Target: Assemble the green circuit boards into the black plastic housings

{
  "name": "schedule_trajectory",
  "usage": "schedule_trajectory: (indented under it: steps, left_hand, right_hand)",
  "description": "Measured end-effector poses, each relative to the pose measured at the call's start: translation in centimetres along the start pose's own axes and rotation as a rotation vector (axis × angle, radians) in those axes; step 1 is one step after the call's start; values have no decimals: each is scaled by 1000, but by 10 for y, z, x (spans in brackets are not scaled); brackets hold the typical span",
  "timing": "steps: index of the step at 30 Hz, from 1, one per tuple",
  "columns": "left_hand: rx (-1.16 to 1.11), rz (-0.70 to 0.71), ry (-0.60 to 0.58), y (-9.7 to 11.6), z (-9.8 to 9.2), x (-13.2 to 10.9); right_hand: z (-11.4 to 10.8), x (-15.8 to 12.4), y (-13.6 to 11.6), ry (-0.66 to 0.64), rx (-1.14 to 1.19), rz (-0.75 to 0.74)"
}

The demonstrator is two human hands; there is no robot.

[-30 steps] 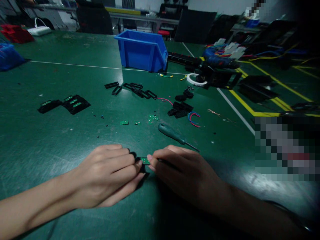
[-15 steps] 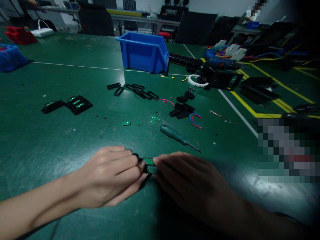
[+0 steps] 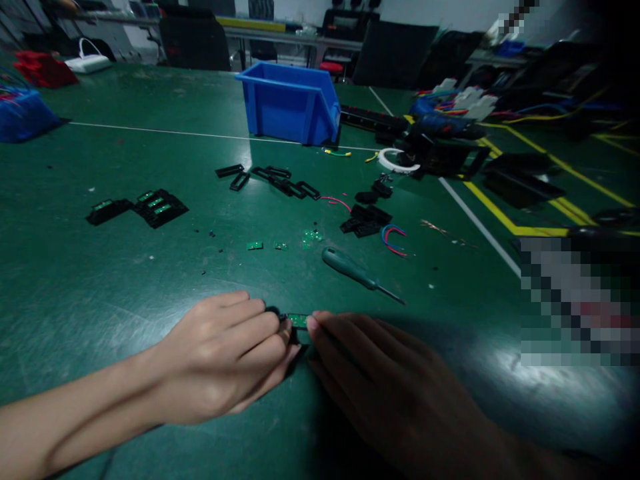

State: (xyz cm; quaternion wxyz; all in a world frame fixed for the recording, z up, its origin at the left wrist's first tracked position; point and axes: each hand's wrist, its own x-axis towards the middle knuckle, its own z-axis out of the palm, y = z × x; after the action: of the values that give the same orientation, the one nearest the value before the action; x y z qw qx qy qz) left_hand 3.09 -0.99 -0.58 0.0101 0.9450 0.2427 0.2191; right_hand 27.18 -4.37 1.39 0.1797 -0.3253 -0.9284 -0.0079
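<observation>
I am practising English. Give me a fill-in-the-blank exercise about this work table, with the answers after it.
1. The plastic bin far across the table is ____ in colour.
2. The left hand and the right hand meet at a small ____ circuit board.
3. The tool lying on the table just beyond the right hand is a ____.
Missing words: blue; green; screwdriver.

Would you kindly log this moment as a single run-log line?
left hand: pinches black part | right hand: touches small green board | screwdriver: on table beyond hands
</observation>
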Motion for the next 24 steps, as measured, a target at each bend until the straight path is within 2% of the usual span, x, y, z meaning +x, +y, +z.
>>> schedule_trajectory:
  steps: [6,15,24]
  left_hand:
    - [74,-4,34,2,-1,0]
    - [151,-6,14,3,-1,-3]
    - [112,-11,-1,6,-1,0]
  right_hand:
    - [1,0,0,-1,-15,-9]
    - [10,-4,3,-38,47,-3]
    - [12,-6,2,-58,43,7]
